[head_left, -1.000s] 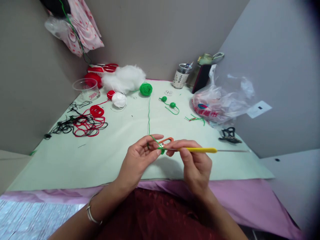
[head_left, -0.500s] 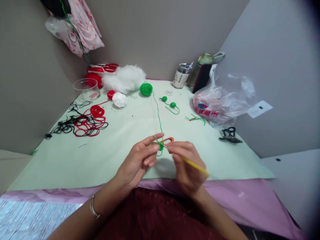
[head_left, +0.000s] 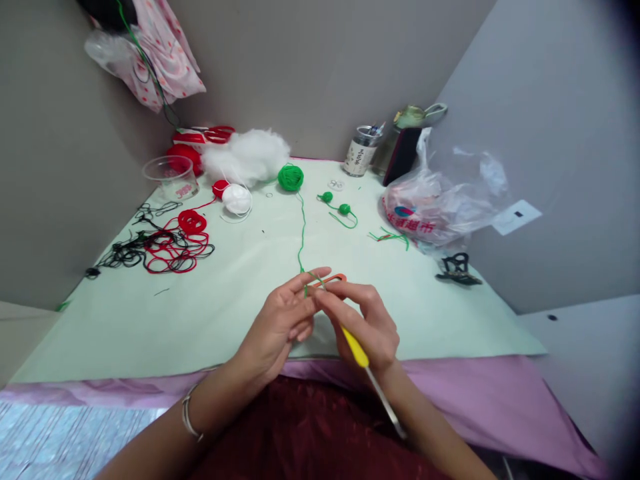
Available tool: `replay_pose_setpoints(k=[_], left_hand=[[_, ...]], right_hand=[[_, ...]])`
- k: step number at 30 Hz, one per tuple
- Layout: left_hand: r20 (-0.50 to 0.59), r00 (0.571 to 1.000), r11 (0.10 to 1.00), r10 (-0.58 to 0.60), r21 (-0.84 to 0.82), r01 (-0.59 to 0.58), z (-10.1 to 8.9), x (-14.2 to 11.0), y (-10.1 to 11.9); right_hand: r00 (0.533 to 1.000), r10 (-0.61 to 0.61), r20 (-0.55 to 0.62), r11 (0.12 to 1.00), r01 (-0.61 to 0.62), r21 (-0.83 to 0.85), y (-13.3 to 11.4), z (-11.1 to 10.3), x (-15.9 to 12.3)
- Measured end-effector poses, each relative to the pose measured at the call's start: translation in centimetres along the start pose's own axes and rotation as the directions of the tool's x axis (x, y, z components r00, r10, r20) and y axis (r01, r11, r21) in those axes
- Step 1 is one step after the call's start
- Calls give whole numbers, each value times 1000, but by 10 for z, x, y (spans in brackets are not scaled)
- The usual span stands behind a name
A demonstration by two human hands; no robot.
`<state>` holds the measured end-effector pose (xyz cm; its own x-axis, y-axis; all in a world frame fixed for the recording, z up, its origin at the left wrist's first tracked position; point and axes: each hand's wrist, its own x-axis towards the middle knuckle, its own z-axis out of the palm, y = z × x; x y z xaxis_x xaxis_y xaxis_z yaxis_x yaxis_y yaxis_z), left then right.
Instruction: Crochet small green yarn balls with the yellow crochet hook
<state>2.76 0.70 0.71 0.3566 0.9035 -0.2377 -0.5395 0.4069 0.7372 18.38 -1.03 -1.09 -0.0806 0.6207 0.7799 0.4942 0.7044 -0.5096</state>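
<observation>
Above the table [head_left: 200, 327], left hand [head_left: 279, 321] and right hand [head_left: 369, 325] meet, both pinching; the tool [head_left: 361, 359] in the right looks light and stiff, best held by its handle [head_left: 353, 343]; the ball [head_left: 291, 178] beyond, probably soft; its yarn [head_left: 303, 227], clamped in the left, likely limp, needing a close pinch

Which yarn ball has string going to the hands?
The green yarn ball beside the white fluff: its strand runs to the left hand. No strand from the white ball or red balls does.
</observation>
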Motion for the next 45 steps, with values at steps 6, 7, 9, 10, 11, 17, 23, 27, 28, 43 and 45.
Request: replay_pose_setpoints(k=[6,7,9,10,11,17,23,27,28,43,45], left_hand=[[-21,999,999,40,-30,-41,-1,2,5],[-22,997,997,73,18,-72,-1,1,4],[-12,991,984,130,120,-128,0,0,2],[-2,989,975,150,163,-148,0,-1,1],[6,986,967,164,195,-162,0,-1,0],[-8,984,951,180,258,-171,-2,-2,2],[1,974,926,226,311,-215,-3,-3,2],[-32,952,858,304,443,-259,-4,-5,2],[-43,944,842,326,468,-269,-3,-5,2],[-10,998,997,63,38,-62,0,-3,4],[-17,992,987,122,109,-120,2,-3,2]], right_hand=[[904,423,-67,816,-348,462,-2,-3,9],[898,439,-29,784,-367,501,-3,-2,10],[900,436,31,774,-392,498,-3,-1,11],[899,436,39,783,-400,476,-3,0,10],[896,444,35,788,-408,462,-2,0,9],[831,544,115,606,-485,631,6,-2,7],[881,465,91,709,-432,557,-1,-7,7],[970,239,42,932,-241,271,-6,-9,4],[986,157,53,966,-164,200,-6,-9,3],[936,353,-4,832,-312,458,-5,-3,10],[944,330,21,841,-304,449,-4,-1,10]])
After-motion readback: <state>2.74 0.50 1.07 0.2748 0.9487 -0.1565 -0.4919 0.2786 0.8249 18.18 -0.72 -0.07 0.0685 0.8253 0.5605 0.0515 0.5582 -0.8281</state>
